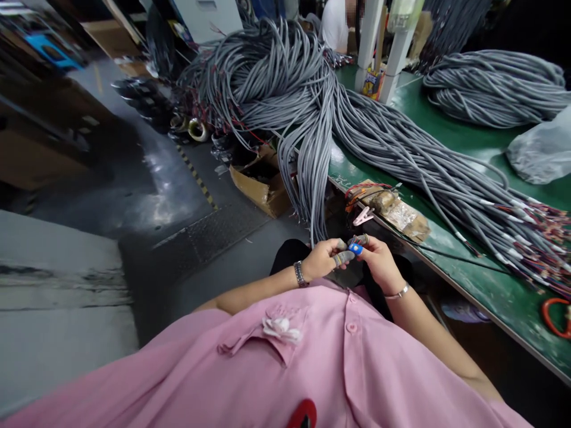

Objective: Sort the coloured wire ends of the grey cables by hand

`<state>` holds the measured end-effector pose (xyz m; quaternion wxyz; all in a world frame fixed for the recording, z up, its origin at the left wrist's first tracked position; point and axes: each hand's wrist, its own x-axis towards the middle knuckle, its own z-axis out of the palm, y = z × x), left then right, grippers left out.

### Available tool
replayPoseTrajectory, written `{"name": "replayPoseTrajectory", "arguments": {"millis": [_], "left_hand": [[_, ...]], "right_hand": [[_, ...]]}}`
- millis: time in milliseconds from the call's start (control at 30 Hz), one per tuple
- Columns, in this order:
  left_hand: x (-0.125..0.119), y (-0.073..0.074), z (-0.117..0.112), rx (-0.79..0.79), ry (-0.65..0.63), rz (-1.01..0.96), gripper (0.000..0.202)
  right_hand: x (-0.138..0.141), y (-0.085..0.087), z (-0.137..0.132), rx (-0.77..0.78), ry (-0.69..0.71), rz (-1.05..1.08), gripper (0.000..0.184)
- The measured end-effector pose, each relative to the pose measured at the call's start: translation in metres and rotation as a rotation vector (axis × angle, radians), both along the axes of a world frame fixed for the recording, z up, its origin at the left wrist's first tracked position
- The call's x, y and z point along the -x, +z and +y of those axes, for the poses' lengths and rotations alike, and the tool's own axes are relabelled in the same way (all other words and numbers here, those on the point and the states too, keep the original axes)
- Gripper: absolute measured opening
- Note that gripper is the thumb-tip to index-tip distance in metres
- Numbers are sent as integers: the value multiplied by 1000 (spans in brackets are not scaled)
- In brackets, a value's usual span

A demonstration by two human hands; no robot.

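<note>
My two hands meet in front of my pink shirt, just off the green table's edge (464, 285). My left hand (322, 259) has its fingers curled, and grey sleeves cover the fingertips. My right hand (379, 258) is closed too, with a blue finger cover (355, 248) at the point where the two hands touch. What they pinch between them is too small to make out. A large bundle of grey cables (312, 113) hangs off the table just above my hands, its stripped coloured wire ends (542, 238) spread out to the right.
A taped brown block (392, 208) and a pink clip (363, 216) lie at the table edge. A second grey cable coil (495, 86) and a plastic bag (542, 151) sit farther back. An open cardboard box (261, 181) stands on the floor. A person in white sits behind.
</note>
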<state>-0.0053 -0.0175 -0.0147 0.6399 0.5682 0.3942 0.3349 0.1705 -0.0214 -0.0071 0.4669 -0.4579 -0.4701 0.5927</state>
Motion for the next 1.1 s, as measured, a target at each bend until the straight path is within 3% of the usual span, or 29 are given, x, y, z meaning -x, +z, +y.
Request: {"name": "replayPoseTrajectory", "arguments": {"millis": [133, 233, 400, 567, 867, 1100], "left_hand": [[3, 8, -2, -67, -23, 110, 31], [5, 10, -4, -30, 41, 60, 32], [4, 1, -4, 124, 226, -94, 33], [3, -6, 1, 169, 335, -143, 31], [2, -7, 6, 161, 239, -57, 27], [2, -7, 9, 159, 214, 3, 29]], "right_hand": [[6, -3, 0, 70, -32, 37, 25], [12, -3, 2, 67, -61, 38, 26], [19, -9, -1, -9, -131, 24, 22], [18, -16, -5, -142, -117, -98, 19], [19, -8, 16, -7, 33, -45, 31], [24, -15, 19, 56, -25, 72, 27]]}}
